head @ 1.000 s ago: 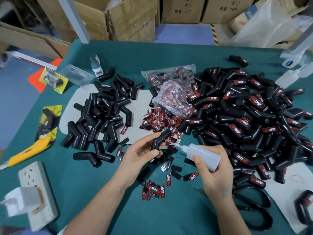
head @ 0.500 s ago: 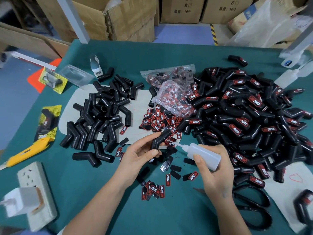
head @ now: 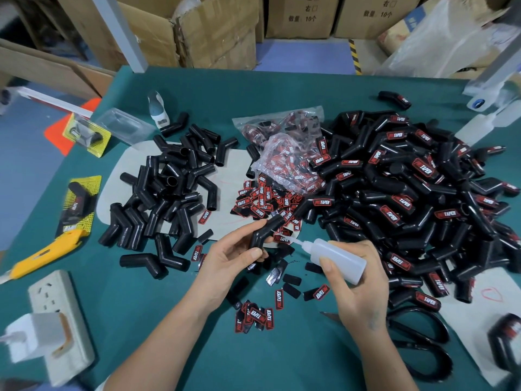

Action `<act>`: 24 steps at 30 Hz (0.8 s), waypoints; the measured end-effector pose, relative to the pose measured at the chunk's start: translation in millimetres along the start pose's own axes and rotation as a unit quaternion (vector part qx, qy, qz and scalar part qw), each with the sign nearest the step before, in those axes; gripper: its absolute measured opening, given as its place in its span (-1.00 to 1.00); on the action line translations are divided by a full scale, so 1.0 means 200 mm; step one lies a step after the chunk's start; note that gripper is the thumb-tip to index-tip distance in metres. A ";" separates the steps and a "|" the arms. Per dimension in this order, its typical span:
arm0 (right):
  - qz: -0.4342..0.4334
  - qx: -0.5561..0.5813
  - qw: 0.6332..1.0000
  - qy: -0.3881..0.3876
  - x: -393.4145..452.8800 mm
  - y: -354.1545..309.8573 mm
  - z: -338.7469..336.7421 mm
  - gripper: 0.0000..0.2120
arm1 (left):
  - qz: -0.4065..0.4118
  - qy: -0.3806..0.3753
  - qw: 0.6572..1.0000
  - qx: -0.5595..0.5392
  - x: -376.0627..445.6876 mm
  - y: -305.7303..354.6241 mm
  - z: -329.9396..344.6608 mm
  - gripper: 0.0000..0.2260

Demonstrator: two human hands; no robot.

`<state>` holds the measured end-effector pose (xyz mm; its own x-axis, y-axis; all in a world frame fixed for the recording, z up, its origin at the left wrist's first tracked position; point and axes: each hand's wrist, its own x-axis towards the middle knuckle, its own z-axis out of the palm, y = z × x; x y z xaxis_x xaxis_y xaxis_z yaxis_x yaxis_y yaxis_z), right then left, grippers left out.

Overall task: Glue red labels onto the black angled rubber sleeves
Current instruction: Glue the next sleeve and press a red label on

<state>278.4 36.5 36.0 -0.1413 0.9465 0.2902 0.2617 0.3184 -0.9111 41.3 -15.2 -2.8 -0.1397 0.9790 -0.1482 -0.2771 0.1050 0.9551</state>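
Both hands busy: sleeve (head: 266, 232) left, glue bottle (head: 337, 259) right, nozzle seemingly touching

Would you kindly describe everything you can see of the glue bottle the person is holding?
The glue bottle is a small squeeze bottle of translucent whitish plastic with a cylindrical body and a long tapered nozzle. It lies tilted, nearly level, above the green table, nozzle pointing left. The right hand grips its body, thumb across the near side. The nozzle tip reaches to the black angled sleeve held in the left hand; whether the tip touches it, I cannot tell. The contents are not visible.
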 end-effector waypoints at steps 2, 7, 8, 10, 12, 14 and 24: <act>-0.001 -0.001 1.000 0.003 0.00 0.00 0.00 -0.79 | -0.002 0.000 1.000 0.002 0.00 0.00 0.00 -0.50; -0.024 -0.013 1.000 -0.002 -0.01 -0.01 0.00 -0.84 | -0.002 0.004 1.000 0.013 -0.01 0.02 0.01 -0.50; -0.023 -0.012 1.000 0.001 -0.01 0.00 0.00 -0.84 | -0.002 0.006 1.000 0.014 -0.01 0.02 0.01 -0.50; -0.021 -0.011 1.000 0.005 -0.01 0.00 0.00 -0.83 | -0.004 0.008 1.000 0.016 -0.01 0.03 0.02 -0.50; -0.028 -0.013 1.000 0.002 -0.01 0.00 0.00 -0.83 | -0.005 0.009 1.000 0.017 -0.01 0.03 0.02 -0.50; -0.036 -0.014 0.999 -0.004 -0.01 0.00 0.00 -0.82 | -0.006 0.009 1.000 0.020 -0.01 0.03 0.02 -0.50; -0.044 -0.009 0.999 0.010 0.00 -0.03 0.00 -0.81 | 0.008 0.006 0.998 0.055 0.00 0.03 0.02 -0.58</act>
<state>276.7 34.1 40.3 -0.1453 0.9155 0.3751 0.2662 0.4013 -0.8764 44.0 -14.4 4.6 -0.1550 0.9786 -0.1354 -0.1696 0.1087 0.9795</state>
